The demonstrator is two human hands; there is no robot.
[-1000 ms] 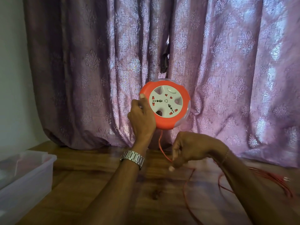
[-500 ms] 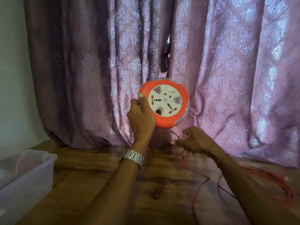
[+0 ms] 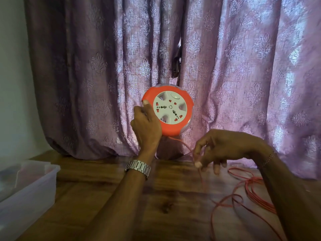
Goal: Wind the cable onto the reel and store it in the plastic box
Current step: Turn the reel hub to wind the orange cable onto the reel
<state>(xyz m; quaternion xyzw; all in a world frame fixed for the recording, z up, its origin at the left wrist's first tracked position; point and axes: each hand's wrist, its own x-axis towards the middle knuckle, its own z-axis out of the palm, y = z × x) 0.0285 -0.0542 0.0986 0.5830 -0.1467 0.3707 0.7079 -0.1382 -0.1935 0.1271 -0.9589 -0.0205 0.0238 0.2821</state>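
Note:
My left hand (image 3: 146,126) grips the left edge of a round orange reel (image 3: 171,130) with a white socket face, holding it upright in the air before the curtain. A thin red cable (image 3: 225,200) leaves the reel's bottom and runs to my right hand (image 3: 224,147), which pinches it between thumb and fingers just below and right of the reel. From there the cable drops to the wooden table (image 3: 121,206) and lies in loose loops at the right. A clear plastic box (image 3: 26,192) stands at the table's left edge.
A purple patterned curtain (image 3: 243,75) hangs right behind the table. A pale wall (image 3: 12,84) is at the far left. A metal watch (image 3: 138,167) sits on my left wrist. My right forearm hides part of the cable loops.
My right hand has dropped slightly and shifted right, drawing the cable down from the reel. The loose loops on the table have shifted. The reel stays put in my left hand.

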